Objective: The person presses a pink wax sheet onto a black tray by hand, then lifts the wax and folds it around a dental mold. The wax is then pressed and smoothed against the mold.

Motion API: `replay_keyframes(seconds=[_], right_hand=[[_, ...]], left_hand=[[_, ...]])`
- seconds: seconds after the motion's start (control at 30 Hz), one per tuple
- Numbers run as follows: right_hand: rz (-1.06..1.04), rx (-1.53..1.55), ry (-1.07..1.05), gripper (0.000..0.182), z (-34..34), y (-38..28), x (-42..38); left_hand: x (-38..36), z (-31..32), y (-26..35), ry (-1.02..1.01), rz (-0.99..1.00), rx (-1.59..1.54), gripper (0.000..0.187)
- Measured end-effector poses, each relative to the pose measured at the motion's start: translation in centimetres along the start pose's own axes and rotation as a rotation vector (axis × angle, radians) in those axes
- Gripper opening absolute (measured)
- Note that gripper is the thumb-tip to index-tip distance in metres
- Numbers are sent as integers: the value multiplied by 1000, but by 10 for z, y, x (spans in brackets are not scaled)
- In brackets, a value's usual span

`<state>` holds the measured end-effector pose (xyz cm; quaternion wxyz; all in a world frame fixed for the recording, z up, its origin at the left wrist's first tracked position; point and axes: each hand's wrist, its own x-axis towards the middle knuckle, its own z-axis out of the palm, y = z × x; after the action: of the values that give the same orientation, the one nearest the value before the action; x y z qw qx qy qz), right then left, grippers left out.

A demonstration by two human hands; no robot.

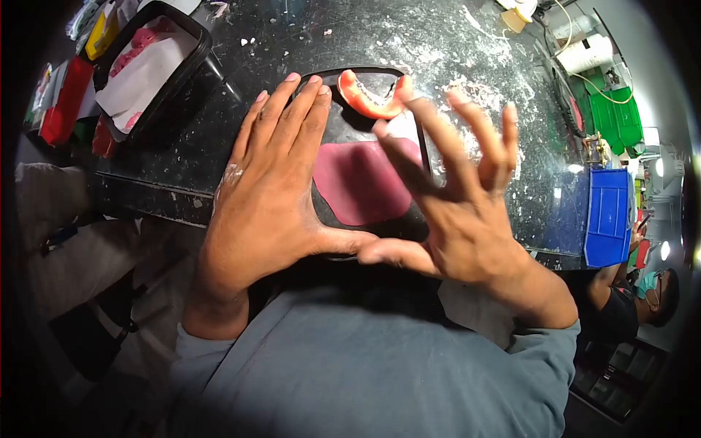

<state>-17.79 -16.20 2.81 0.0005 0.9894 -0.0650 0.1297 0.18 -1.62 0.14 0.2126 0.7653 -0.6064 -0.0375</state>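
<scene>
Your biggest risk sits with the black tray (321, 197) under your hands: it lies right at the near edge of the bench, and your wrists hang just above it, so a careless drop of either arm could, I judge, tip or shove it off. Next is the pink wax sheet (361, 182) lying flat in that tray; a fingertip pressed into it would likely mark it. Smallest, the orange-pink arch-shaped denture piece (369, 98) rests at the tray's far rim, and a brush from your right fingers could knock it onto the bench.

Your left hand (266, 182) is flat, fingers together, holding nothing. Your right hand (456, 197) is spread wide, fingers apart, also holding nothing. The thumb tips point at each other, almost meeting; I cannot tell whether they touch.

The dark stone bench (453, 51) is streaked with white powder. A second black tray with pink pieces and paper (150, 69) sits far left, a blue bin (607, 215) at the right edge, green crates (617, 117) beyond. Another person (635, 299) sits lower right.
</scene>
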Motion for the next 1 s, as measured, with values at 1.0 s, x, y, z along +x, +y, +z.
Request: replay_keyframes(seconds=[1.0], right_hand=[[-80,22,-37,113,-4,1,-6]], left_hand=[[3,-2,2,28,-20,-16,141]])
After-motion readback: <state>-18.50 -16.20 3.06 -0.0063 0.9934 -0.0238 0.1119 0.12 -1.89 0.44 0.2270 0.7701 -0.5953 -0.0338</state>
